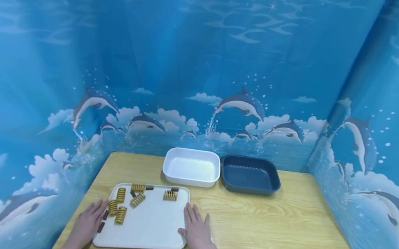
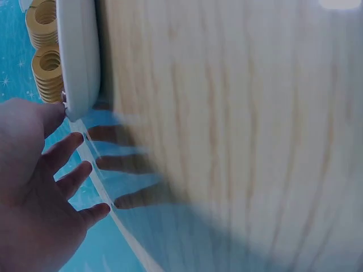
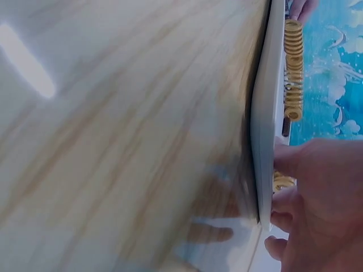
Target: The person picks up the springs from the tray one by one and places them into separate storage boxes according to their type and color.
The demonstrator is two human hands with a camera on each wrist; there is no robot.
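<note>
A white tray lies on the table, bearing several yellow coil springs and several small dark brown bars. Most springs are gathered at its left side; one spring lies near the far right corner beside a dark bar. My left hand is at the tray's left edge, fingers extended and spread, thumb right at the rim in the left wrist view. At the right edge my right hand rests with fairly straight fingers, its fingertips touching the rim in the right wrist view.
Beyond the tray stand a white bin and a dark blue bin, side by side near the table's back edge. The wood-grain table extends to the right. A blue dolphin-print curtain encloses the back and both sides.
</note>
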